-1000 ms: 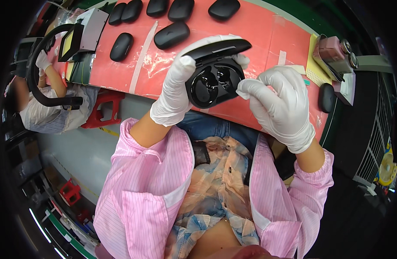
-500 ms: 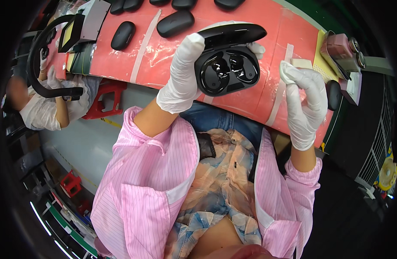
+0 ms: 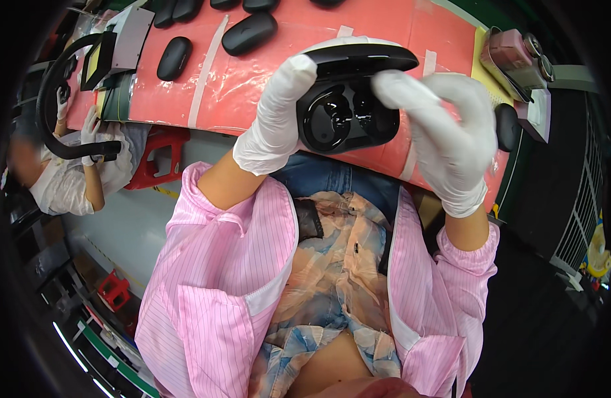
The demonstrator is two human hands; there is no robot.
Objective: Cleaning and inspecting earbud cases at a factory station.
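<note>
- Gripping the open black earbud case point(image 3: 348, 99) along its left side, the left hand point(image 3: 273, 119), in a white glove, is closing its fingers around the case body, with the thumb reaching up toward the raised lid.
- The right hand point(image 3: 445, 132), also gloved in white, is curling its fingers point(image 3: 395, 86) in toward the right edge of the case, just under the lid; whether it is pinching something small there cannot be told, since the fingertips are blurring together.
- The case is being held up above the person's lap, in front of the near edge of the surface point(image 3: 305, 46), its lid tilting open away from the person and its two glossy wells facing the camera.
- Pink striped sleeves point(image 3: 232, 265) are running down from both wrists toward the lower edge of the view.
- Behind the case, the surface is wearing a red covering crossed by pale tape strips point(image 3: 206, 63).
- Several closed black cases point(image 3: 249, 33) are lying in rows on that red covering, well apart from the hands.
- Another closed black case point(image 3: 506, 126) is sitting near the right hand, at the right end of the surface.
- A pinkish device point(image 3: 511, 56) is standing at the far right corner.
- At the far left, another person's gloved hands point(image 3: 89, 129) are working beside a thick black hose point(image 3: 53, 99).
</note>
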